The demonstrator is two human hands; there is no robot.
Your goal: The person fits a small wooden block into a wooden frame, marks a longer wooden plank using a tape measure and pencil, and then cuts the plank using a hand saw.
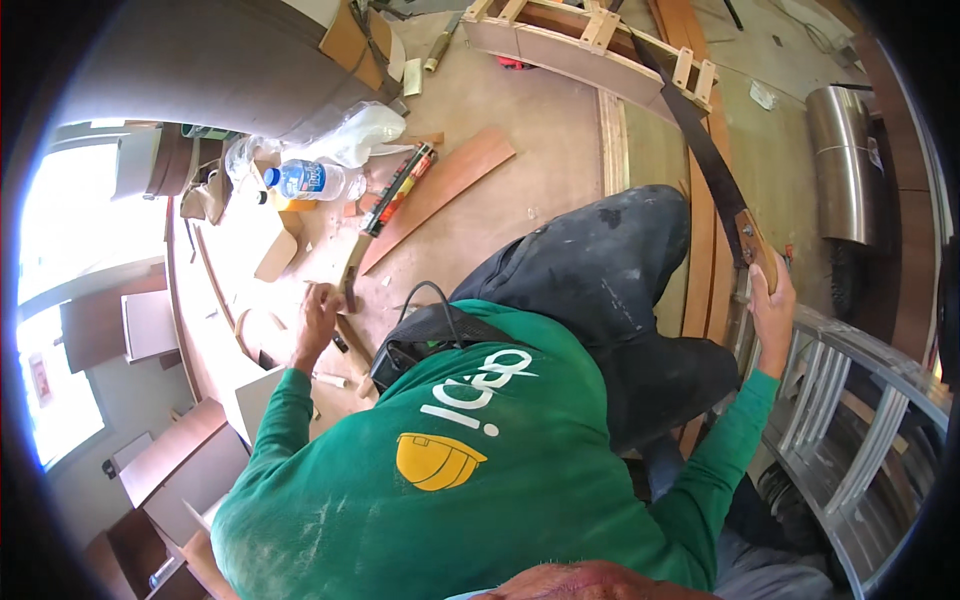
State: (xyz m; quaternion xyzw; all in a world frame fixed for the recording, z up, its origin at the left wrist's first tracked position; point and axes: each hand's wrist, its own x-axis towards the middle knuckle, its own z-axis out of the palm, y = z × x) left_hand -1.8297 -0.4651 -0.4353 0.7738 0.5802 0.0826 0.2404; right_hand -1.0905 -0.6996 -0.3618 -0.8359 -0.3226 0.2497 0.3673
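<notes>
My right hand (772,308), off to the right, is wrapped round the wooden handle of a handsaw (708,158). Its long dark blade points away from me, and the tip end overlaps a pale wooden frame (590,62) in this view; whether they touch I cannot tell. My left hand (318,318) is low over the floor with curled fingers; what they hold, if anything, is hidden. Right beside it lies a long tool (362,245) with a curved pale handle and a black, red and orange far part. A reddish-brown board (445,195) rests behind that tool.
A water bottle (305,180) and crumpled clear plastic (365,132) lie at the left among wood offcuts. Long brown planks (700,270) run along my right side. An aluminium ladder (860,370) is at lower right, with a shiny metal cylinder (845,165) beyond it.
</notes>
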